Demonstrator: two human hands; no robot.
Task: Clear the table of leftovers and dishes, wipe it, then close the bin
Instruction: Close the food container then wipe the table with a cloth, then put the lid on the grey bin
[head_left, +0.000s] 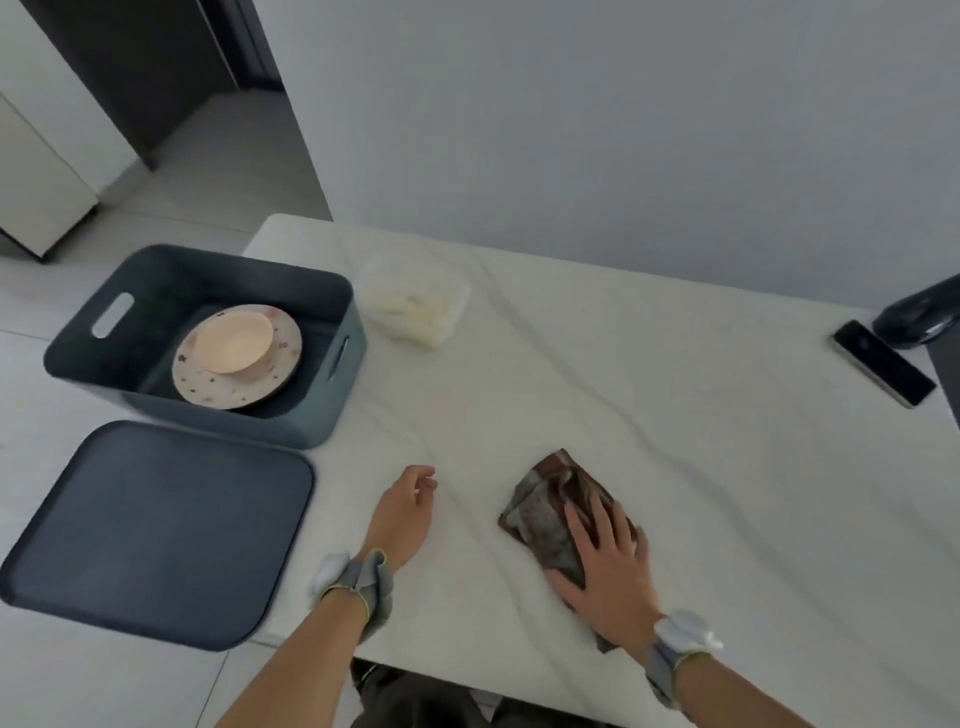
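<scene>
Inside, bin (218, 415) holds bowl (236, 340) on plate (236, 387).

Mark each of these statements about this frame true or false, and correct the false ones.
1. The right hand lies flat on the brown cloth on the table. True.
2. The lid is on the bin. False: the lid lies apart, in front of the open bin.
3. A bowl sits on a plate inside the bin. True.
4. The left hand holds the clear container. False: the left hand is empty near the table's edge; the container stands farther back on the table.
5. A phone lies near the table's right edge. True.
</scene>
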